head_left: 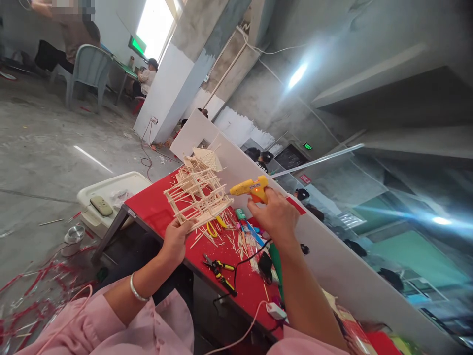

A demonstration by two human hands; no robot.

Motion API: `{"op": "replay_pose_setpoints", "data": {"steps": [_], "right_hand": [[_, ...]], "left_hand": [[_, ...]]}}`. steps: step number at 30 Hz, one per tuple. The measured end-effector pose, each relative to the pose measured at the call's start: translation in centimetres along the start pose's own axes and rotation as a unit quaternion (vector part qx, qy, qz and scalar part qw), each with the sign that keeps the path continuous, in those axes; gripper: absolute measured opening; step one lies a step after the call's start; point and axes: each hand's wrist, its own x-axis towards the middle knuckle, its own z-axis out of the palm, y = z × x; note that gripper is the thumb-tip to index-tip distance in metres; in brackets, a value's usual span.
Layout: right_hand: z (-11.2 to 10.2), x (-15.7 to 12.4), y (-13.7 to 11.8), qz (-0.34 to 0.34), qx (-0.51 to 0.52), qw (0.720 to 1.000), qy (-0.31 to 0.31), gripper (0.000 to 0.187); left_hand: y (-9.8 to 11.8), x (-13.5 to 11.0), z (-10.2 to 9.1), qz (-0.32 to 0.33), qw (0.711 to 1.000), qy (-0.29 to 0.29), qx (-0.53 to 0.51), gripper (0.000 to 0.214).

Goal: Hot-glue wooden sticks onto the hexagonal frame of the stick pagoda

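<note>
Red table (155,209): stick model (197,192) between hands (175,241) (275,214)

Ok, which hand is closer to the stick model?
Left. The left hand grips the stick model by its lower edge; the right hand holds a glue gun beside it.

Craft workshop; concrete floor (44,148); red worktable (155,207); glue gun (251,189)

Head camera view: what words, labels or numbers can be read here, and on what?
No text reads clearly.
Small green lit sign: too small to read.
Larger green lit panel: blurred.
Red label: white marks, too blurred.
Yellow glue gun in the right hand: no lettering visible.
</note>
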Motion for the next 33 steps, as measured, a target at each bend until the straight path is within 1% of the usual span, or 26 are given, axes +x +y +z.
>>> {"op": "replay_pose_setpoints", "data": {"steps": [2,4,6,9,11,14,17,23,27,31,33], "right_hand": [[-0.2,0.0,0.2,0.009,-0.002,1.000,-0.013,0.040],[-0.3,-0.1,0.4,0.008,-0.001,1.000,-0.010,0.040],[-0.3,-0.5,0.4,0.000,0.002,1.000,0.010,0.040],[-0.5,-1.3,0.1,-0.011,0.007,0.998,0.063,0.038],[-0.8,-1.9,-0.3,-0.031,0.014,0.995,0.096,0.036],[-1.1,-2.7,-0.9,-0.088,0.023,0.987,0.130,0.035],[-1.1,-3.3,-1.6,-0.138,0.011,0.976,0.169,0.032],[-0.9,-4.0,-2.6,-0.208,-0.023,0.946,0.246,0.016],[-1.3,-4.1,-2.5,-0.228,-0.019,0.938,0.261,0.014],[-1.6,-4.4,-1.7,-0.236,-0.024,0.929,0.282,0.022],[-1.6,-4.5,-1.2,-0.229,-0.028,0.929,0.289,0.023]], "left_hand": [[-0.1,0.1,-0.1,0.018,1.000,0.002,0.010,0.025],[-0.2,0.1,-0.1,0.028,0.999,0.003,0.015,0.024],[-0.3,0.1,0.0,0.030,0.999,0.001,0.017,0.024],[-0.4,0.1,0.0,0.030,0.999,0.005,0.019,0.025],[-0.5,0.2,0.0,0.027,0.999,0.008,0.021,0.027],[-0.6,0.4,0.0,0.022,0.999,0.009,0.025,0.031],[-0.8,0.5,0.0,0.030,0.999,0.004,0.032,0.033],[-1.0,0.6,-0.2,0.038,0.998,0.001,0.047,0.034],[-0.9,0.7,-0.3,0.043,0.998,0.003,0.051,0.033],[-0.8,0.7,-0.3,0.040,0.998,0.007,0.046,0.031],[-0.8,0.6,-0.3,0.032,0.999,0.005,0.039,0.030]]}}
